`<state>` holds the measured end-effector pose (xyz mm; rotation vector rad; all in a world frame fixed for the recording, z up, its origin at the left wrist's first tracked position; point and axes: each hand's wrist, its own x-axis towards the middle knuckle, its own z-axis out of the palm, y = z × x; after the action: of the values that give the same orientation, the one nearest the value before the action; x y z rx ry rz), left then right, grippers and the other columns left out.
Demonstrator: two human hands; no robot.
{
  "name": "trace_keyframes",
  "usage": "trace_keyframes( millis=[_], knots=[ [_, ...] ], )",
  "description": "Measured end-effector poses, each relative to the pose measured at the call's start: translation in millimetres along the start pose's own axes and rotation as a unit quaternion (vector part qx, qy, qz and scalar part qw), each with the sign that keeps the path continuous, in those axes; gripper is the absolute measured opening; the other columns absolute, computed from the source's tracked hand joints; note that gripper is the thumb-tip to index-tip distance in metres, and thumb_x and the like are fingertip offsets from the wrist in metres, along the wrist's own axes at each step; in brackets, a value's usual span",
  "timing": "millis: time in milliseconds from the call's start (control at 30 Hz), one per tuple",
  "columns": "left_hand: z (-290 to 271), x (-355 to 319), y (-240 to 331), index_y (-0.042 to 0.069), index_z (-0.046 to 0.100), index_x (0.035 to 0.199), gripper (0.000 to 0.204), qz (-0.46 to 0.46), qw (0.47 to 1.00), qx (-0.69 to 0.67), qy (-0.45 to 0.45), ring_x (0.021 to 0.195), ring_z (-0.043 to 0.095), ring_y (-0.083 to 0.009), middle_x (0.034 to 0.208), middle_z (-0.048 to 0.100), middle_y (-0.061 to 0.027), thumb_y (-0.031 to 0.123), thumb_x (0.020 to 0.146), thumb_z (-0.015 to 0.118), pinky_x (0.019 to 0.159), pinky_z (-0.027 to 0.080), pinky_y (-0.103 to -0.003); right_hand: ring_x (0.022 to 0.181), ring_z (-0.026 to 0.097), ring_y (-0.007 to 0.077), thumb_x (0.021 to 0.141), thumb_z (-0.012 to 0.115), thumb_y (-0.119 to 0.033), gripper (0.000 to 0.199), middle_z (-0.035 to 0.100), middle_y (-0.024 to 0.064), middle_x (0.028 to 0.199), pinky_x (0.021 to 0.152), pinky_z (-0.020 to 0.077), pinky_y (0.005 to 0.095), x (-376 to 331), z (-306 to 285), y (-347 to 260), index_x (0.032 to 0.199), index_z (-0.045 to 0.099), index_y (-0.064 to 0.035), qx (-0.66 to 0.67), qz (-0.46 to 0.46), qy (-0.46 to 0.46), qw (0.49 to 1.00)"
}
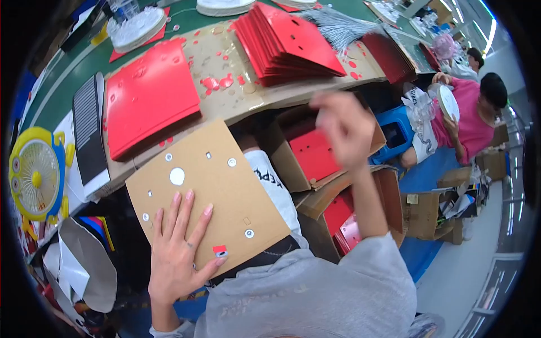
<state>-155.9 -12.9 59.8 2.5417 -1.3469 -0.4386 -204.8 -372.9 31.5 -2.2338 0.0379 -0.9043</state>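
My left hand lies flat, fingers spread, on a brown cardboard sheet that rests across my lap. The sheet carries small round punched holes, white discs and a small red scrap near my thumb. My right hand is raised and blurred above an open cardboard box that holds red punched sheets; I cannot tell whether it holds anything. Further away on the table lie a flat stack of red sheets and a fanned stack of red sheets.
A yellow desk fan stands at the left. White round plates sit at the table's back. More cardboard boxes stand on the floor at right. A person in a pink top sits at the right holding a white disc.
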Motion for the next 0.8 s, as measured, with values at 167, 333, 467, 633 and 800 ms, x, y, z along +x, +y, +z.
trace_keyframes(
  millis=[167, 333, 467, 633, 800],
  knots=[
    [-0.6, 13.4, 7.4, 0.008, 0.048, 0.147, 0.080, 0.028, 1.000, -0.005, 0.004, 0.148, 0.026, -0.0419, 0.158, 0.031, -0.0240, 0.048, 0.080, 0.066, 0.118, 0.016, -0.058, 0.098, 0.070, 0.0271, 0.091, 0.057, -0.003, 0.033, 0.069, 0.0139, 0.119, 0.087, 0.0533, 0.0342, 108.0, -69.8, 241.2, 0.122, 0.068, -0.0058, -0.265, 0.097, 0.105, 0.954],
    [-0.6, 2.7, -0.7, 0.011, 0.049, 0.147, 0.079, 0.002, 1.000, -0.016, 0.013, 0.148, 0.027, -0.0392, 0.158, 0.033, -0.0211, 0.053, 0.081, 0.065, 0.118, 0.018, -0.056, 0.102, 0.067, 0.0372, 0.089, 0.051, -0.003, 0.037, 0.066, 0.0180, 0.124, 0.088, 0.0537, 0.0432, 155.0, -51.6, 315.7, 0.121, 0.069, -0.0097, -0.371, -0.001, 0.038, 0.928],
    [-6.5, 6.6, -2.8, 0.014, 0.050, 0.147, 0.079, -0.007, 0.999, -0.025, 0.020, 0.148, 0.027, -0.0380, 0.158, 0.034, -0.0194, 0.053, 0.080, 0.066, 0.118, 0.019, -0.056, 0.095, 0.068, 0.0389, 0.088, 0.050, -0.012, 0.028, 0.070, 0.0191, 0.107, 0.080, 0.0556, 0.0475, 168.3, -58.0, 319.0, 0.103, 0.073, -0.0069, -0.421, 0.077, -0.062, 0.902],
    [-3.7, 3.3, -3.8, 0.019, 0.048, 0.149, 0.080, 0.013, 0.999, -0.037, 0.026, 0.148, 0.028, -0.0364, 0.158, 0.034, -0.0177, 0.053, 0.080, 0.067, 0.118, 0.020, -0.056, 0.088, 0.069, 0.0375, 0.090, 0.054, -0.017, 0.022, 0.071, 0.0174, 0.095, 0.077, 0.0553, 0.0475, 183.0, -78.8, 335.0, 0.091, 0.075, -0.0067, -0.429, -0.077, -0.077, 0.897],
    [-1.3, 2.0, -2.2, 0.018, 0.045, 0.150, 0.079, 0.018, 0.999, -0.017, 0.020, 0.148, 0.029, -0.0362, 0.158, 0.033, -0.0179, 0.057, 0.085, 0.064, 0.118, 0.022, -0.057, 0.093, 0.071, 0.0317, 0.090, 0.065, -0.013, 0.015, 0.073, 0.0127, 0.101, 0.080, 0.0563, 0.0394, 176.4, -78.2, 298.3, 0.099, 0.076, -0.0071, -0.333, -0.079, -0.019, 0.939]
  ],
)
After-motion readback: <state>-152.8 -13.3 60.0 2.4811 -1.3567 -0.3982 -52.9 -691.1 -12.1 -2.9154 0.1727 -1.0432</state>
